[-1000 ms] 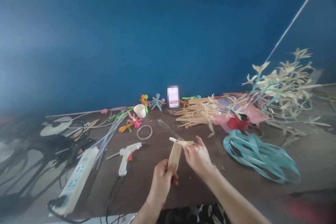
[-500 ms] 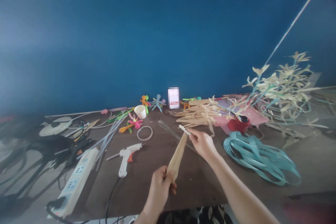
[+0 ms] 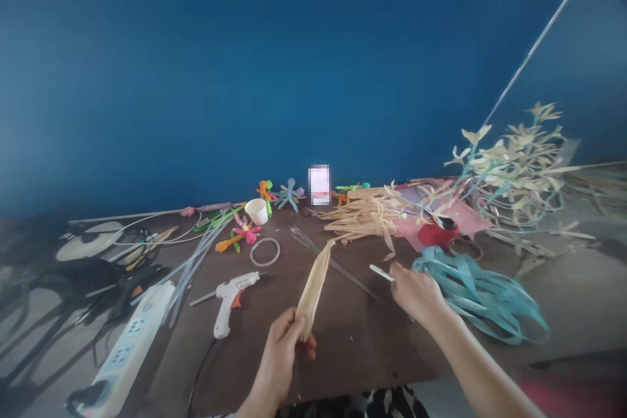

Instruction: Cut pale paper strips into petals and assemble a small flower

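**Left hand on the husk strip, right hand on a little white stick**

Okay, so from the head view, my left hand (image 3: 281, 349) has the pale husk strip (image 3: 315, 290), fingers closed around its lower end with the thumb on top. The strip slants up and away from me, leaning a bit right, and its narrow tip sits over some thin wires (image 3: 353, 277) in the picture. That's near the middle of the dark brown table (image 3: 353, 353).

My right hand (image 3: 418, 294) is off to the right, fingers pinched on a slim white stick (image 3: 381, 272). The stick points left toward the strip but is well apart from it. Can't tell what kind of tool it is, tbh. Right beside that hand there's a messy loop of teal ribbon (image 3: 484, 294).

Rest of the clutter: a white glue gun (image 3: 228, 307) with an orange trigger lies to the left, a clear ring (image 3: 265, 252) just behind it, then a white cup (image 3: 257, 211) and some fuzzy bright figures (image 3: 246, 232). The power strip (image 3: 132, 346) is near the left front, with a black plug in its near end. Toward the back on the right I've got a pile of dry strips (image 3: 362, 215), a pink sheet (image 3: 473, 217) with something red on it, and a bunch of pale-leafed stems (image 3: 514, 157). Blue wall (image 3: 294, 78) behind everything.
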{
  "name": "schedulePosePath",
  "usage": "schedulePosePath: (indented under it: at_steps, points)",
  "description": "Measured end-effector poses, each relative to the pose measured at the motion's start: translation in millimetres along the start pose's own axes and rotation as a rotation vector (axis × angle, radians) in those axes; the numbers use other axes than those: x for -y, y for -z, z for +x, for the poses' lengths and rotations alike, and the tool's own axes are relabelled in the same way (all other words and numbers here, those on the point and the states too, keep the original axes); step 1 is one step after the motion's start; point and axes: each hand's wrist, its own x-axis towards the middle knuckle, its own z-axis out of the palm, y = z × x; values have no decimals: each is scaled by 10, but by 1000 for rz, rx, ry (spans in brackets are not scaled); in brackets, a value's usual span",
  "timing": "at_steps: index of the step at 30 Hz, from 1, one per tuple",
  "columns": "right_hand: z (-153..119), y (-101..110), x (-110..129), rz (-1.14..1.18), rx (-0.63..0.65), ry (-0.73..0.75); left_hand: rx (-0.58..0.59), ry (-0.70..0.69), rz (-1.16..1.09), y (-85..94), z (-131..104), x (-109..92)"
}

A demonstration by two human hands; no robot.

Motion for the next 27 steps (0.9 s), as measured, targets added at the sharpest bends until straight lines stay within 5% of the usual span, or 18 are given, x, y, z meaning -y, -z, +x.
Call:
schedulePosePath:
  at_steps: [7, 10, 12, 14, 18, 24, 27]
  points:
    - [120, 49, -62, 80, -154, -110, 44, -2, 56, -55, 82, -65]
    - [69, 175, 180, 407, -289, 16, 56, -8, 64, -116, 98, -84]
    - [4, 209, 437, 760, -200, 151, 63, -21, 58, -158, 102, -65]
    - [-52, 177, 703, 1084, 18, 237, 82, -31, 74, -187, 98, -25]
    - [-128, 25, 1062, 1516, 100, 51, 144, -72, 195, -158, 76, 29]
    - [-293, -36, 1214, 1732, 297, 69, 46, -174, 357, -70, 73, -62]
    - [-296, -21, 1211, 1787, 236, 45, 7, -212, 392, -107, 83, -100]
